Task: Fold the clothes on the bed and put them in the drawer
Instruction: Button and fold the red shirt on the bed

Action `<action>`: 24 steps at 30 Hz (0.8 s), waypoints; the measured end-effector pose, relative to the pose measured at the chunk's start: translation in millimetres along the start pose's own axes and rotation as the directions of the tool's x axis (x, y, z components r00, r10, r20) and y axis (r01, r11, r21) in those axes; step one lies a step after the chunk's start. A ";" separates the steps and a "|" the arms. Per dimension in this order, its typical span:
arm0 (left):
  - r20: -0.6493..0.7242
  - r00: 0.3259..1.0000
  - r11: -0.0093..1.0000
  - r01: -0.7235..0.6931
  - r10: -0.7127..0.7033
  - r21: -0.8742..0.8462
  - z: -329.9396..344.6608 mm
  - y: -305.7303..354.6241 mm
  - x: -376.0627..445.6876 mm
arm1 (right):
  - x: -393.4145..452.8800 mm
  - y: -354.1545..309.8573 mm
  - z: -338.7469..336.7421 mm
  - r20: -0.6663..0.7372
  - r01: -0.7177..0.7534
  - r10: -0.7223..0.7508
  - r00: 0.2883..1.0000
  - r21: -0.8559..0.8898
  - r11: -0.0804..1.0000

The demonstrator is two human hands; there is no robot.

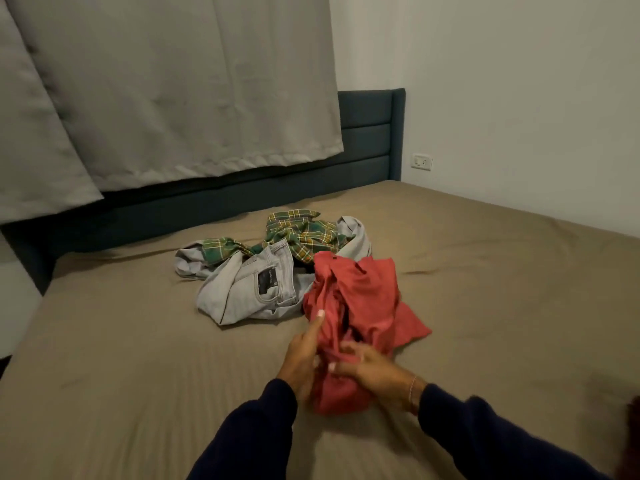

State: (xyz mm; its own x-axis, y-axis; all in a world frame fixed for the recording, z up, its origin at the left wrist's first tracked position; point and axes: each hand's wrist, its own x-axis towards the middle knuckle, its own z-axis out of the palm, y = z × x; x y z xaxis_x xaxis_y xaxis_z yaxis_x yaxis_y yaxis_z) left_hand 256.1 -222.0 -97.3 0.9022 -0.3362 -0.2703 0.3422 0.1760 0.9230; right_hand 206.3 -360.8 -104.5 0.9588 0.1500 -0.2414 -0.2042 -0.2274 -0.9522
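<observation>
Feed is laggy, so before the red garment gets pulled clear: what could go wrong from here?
1. The red garment is bunched in both hands, left hand and right hand, so it may be folded creased unless spread flat first.
2. Its far edge touches the grey jeans and the plaid shirt, so lifting could drag them along.
3. No drawer is in view.

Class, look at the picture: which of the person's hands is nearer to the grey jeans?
Left. The left hand grips the red garment on the side towards the grey jeans; the right hand holds its far side.
</observation>
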 end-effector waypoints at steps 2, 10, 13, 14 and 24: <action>0.029 0.997 0.996 0.077 -0.075 -0.046 -0.5 -8.7 -30.0 | -48.8 -5.9 27.2 0.200 -0.031 0.031 0.979 -0.005 1.000; -0.076 0.986 0.988 0.152 -0.150 0.027 -30.2 -25.2 -178.0 | -230.0 -89.4 105.8 0.278 0.169 -0.108 0.954 -0.207 0.964; -0.088 0.990 0.994 0.110 -0.108 0.020 -29.5 -20.2 -238.1 | -297.5 -64.0 119.0 0.424 0.185 -0.021 0.905 -0.349 0.919; -0.089 0.993 0.997 0.079 -0.077 0.024 -30.5 -17.8 -256.2 | -302.2 -62.5 115.9 0.516 0.136 0.068 0.854 -0.348 0.928; 0.173 0.984 0.975 0.009 -0.049 0.221 -23.0 63.0 -400.7 | -325.8 -117.0 117.4 0.265 0.455 -0.372 0.890 -0.584 0.672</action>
State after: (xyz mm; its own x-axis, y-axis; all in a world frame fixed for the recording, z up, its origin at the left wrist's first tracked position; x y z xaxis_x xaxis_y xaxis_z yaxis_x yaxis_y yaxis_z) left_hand -77.7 -54.9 62.9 0.8255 -0.4992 -0.2634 0.2842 -0.0357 0.9581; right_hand -105.4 -270.1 63.5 0.8764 0.4732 0.0897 0.4145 -0.6463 -0.6407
